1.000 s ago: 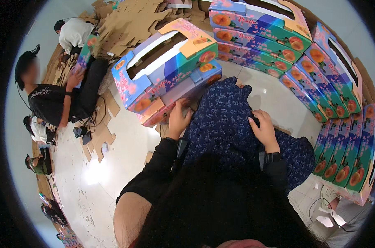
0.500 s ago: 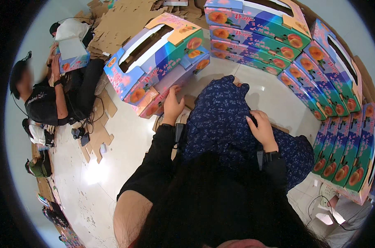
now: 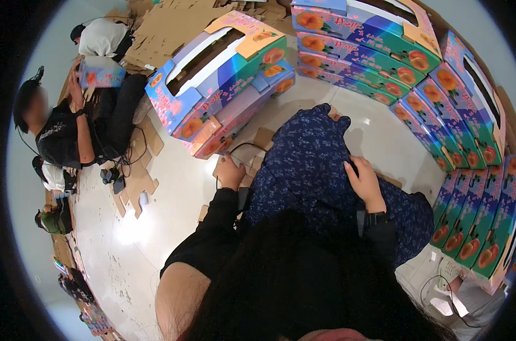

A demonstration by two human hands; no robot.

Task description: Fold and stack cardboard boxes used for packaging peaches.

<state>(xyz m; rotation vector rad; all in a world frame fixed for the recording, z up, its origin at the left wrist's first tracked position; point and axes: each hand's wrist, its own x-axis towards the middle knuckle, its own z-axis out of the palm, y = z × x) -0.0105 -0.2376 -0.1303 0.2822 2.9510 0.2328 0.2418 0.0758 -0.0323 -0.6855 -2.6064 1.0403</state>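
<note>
Low on the left, beside the front corner of a stack of printed fruit cartons, my left hand (image 3: 231, 172) is closed with its fingers curled. A thin black cable (image 3: 248, 144) arcs out from its fingertips. My right hand (image 3: 365, 183) rests on the dark blue patterned skirt (image 3: 303, 165) over my lap. Its thumb and fingers close around something small and dark, mostly hidden. The nearest upper carton (image 3: 221, 85) has a handle slot on top and sits on another carton (image 3: 235, 126), apart from my left hand.
More fruit cartons (image 3: 366, 54) are stacked ahead, with further cartons (image 3: 468, 119) at the right. Flat cardboard (image 3: 173, 34) lies at the far left. A person (image 3: 70, 125) in black sits at left with a carton (image 3: 102, 75). Cables and cardboard scraps (image 3: 150, 142) lie on the floor.
My left hand has drawn back from the lower carton's side toward me and curled its fingers; a cable loop now shows at it. My right hand has barely moved.
</note>
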